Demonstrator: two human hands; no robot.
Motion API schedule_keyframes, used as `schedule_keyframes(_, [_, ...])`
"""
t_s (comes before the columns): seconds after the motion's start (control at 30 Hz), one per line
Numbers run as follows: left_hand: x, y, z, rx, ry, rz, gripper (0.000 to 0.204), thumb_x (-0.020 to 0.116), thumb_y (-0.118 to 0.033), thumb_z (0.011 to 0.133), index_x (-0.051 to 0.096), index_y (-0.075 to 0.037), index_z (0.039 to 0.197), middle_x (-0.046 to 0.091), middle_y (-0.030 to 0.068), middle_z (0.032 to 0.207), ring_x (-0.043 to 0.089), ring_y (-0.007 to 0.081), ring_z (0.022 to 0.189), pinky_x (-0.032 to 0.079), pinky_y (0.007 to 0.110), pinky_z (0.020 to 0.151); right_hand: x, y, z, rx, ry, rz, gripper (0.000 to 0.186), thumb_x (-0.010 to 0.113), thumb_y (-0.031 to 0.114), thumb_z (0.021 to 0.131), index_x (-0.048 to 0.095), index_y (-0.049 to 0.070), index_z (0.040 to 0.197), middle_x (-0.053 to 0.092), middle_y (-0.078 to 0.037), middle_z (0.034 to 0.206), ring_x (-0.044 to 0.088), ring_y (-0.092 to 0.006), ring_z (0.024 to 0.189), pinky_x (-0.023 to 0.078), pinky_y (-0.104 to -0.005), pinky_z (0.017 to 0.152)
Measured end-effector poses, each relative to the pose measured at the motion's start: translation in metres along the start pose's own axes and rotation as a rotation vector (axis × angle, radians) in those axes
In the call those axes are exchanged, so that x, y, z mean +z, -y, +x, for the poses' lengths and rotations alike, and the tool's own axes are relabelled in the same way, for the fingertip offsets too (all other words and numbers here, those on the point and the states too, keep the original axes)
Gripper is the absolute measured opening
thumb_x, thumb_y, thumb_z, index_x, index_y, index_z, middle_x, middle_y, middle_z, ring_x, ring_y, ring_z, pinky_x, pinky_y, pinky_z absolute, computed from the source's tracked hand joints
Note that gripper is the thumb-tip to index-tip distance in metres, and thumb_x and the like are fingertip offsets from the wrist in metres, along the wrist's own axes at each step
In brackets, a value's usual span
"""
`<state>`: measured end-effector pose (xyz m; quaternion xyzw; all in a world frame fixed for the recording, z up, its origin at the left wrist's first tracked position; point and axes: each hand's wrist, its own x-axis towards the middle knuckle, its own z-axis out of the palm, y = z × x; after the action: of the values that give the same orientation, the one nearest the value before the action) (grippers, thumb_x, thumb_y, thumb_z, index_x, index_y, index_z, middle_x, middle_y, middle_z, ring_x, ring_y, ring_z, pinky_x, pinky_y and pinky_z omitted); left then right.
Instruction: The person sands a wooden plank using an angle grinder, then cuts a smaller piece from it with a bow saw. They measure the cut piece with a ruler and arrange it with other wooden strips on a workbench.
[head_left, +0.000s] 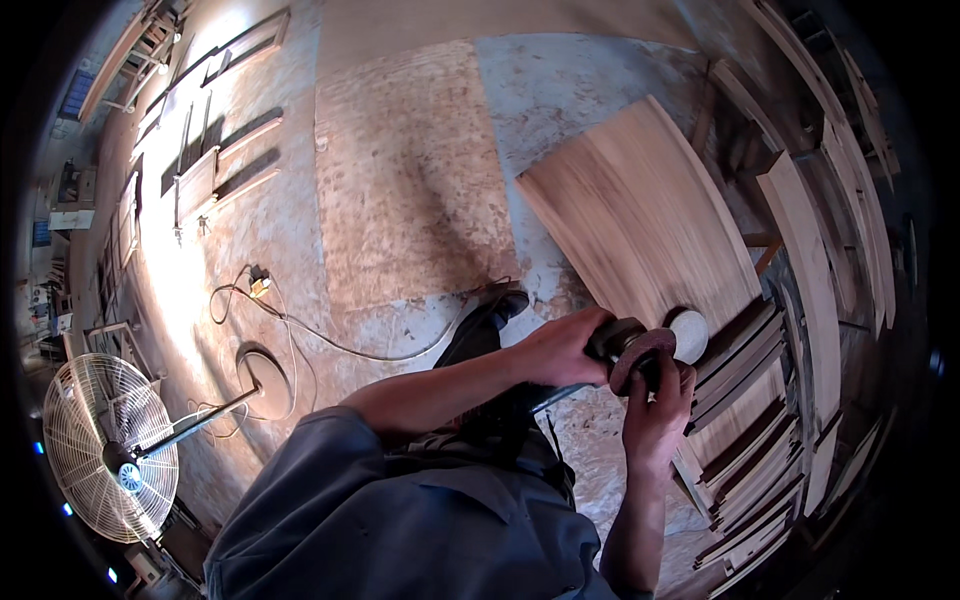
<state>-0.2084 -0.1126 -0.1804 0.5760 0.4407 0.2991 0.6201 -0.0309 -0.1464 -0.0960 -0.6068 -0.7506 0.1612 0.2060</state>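
My left hand (570,347) is wrapped round the dark body of what looks like an angle grinder (612,339). A reddish-brown abrasive disc (638,358) sits on the tool's head, its face turned toward my right. The fingers of my right hand (656,412) are closed at the disc's edge and centre, pinching it from the near side. Just beyond the disc, a pale round disc (689,336) shows beside the wooden panel (645,210). The panel, light brown with straight grain, lies to the far right of my hands.
Dark-edged wooden strips (740,365) are stacked at the right, with long boards (805,270) behind them. A cable (380,357) runs over the floor to a yellowish plug or socket (260,287). A pedestal fan (110,450) stands at the left. Wooden frames (200,180) lie at the far left.
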Motion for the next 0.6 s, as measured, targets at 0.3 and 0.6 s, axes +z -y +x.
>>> schedule_keyframes(0.3, [0.0,-0.003,0.003,-0.005,0.009,-0.024,0.067,0.083,-0.03,0.065,0.056,0.0,0.119,0.064,0.0191,0.107,0.064,0.0344,0.103,0.05,0.039,0.088,0.0,-0.001,-0.006,0.107,-0.032,-0.015,0.041,0.066,-0.008,0.08,0.059,0.0,0.119,0.057,-0.017,0.102,0.059,-0.0329,0.093,0.05,-0.0412,0.079])
schedule_keyframes(0.6, [-0.007,-0.005,0.009,-0.052,0.092,-0.053,0.071,0.086,-0.023,0.067,0.051,0.001,0.124,0.064,0.0165,0.11,0.063,0.0252,0.103,0.05,0.036,0.089,-0.001,0.01,0.017,-0.098,-0.055,0.107,0.022,0.062,-0.006,0.07,0.057,0.005,0.088,0.058,-0.013,0.089,0.059,-0.032,0.08,0.046,-0.0418,0.067])
